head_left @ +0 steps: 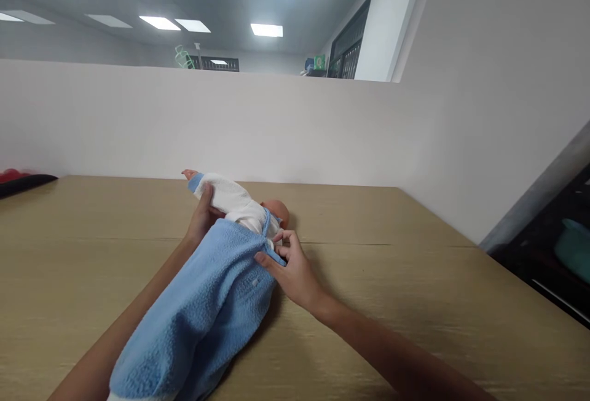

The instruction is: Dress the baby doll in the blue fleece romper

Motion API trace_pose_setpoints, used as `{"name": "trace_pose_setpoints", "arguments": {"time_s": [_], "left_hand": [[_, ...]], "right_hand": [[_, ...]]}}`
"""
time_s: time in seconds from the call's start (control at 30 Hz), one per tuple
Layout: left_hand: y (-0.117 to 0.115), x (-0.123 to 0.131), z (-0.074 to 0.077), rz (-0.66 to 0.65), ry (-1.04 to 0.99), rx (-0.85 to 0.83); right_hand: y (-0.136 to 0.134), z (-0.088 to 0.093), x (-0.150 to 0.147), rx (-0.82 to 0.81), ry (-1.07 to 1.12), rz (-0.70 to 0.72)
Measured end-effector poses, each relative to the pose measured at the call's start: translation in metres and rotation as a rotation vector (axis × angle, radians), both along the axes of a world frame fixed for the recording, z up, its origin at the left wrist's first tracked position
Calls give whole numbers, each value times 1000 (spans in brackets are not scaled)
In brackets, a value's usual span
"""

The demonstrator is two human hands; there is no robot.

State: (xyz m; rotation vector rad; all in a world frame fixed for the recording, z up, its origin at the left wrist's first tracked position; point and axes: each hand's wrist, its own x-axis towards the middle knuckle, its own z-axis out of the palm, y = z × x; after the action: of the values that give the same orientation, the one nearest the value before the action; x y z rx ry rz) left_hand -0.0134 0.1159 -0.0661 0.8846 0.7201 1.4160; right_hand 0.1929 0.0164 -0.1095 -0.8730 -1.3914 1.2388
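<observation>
A baby doll (277, 210) lies on the table with its head pointing away from me. It wears a white top (230, 195) with a blue cuff and fleecy blue overalls (203, 290). My left hand (203, 214) is closed around the doll's white sleeve, its thumb on top and its fingers partly hidden behind the arm. With my right hand (292, 269) I pinch the blue overall strap (275, 255) at the chest, beside a pale round spot. A small white button (255, 282) shows on the overalls just below.
The wooden table (369, 303) runs back to a low white wall (221, 124). At the far left edge lies a black item (27, 184) with something red behind it. A dark shelf with a teal container (574, 250) stands at the right.
</observation>
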Motion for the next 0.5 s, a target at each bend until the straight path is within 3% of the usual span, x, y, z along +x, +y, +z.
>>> {"name": "trace_pose_setpoints", "arguments": {"time_s": [0.1,0.23,0.33,0.5], "left_hand": [[-3,2,2,-35,-103,18],[-4,3,1,-105,-276,56],[-2,2,-2,-125,-303,59],[1,6,-5,-88,-343,108]], "right_hand": [[0,-2,-2,6,31,-19],[5,0,2,152,-79,-22],[8,4,3,242,-14,-60],[7,12,-3,147,251,131]]}}
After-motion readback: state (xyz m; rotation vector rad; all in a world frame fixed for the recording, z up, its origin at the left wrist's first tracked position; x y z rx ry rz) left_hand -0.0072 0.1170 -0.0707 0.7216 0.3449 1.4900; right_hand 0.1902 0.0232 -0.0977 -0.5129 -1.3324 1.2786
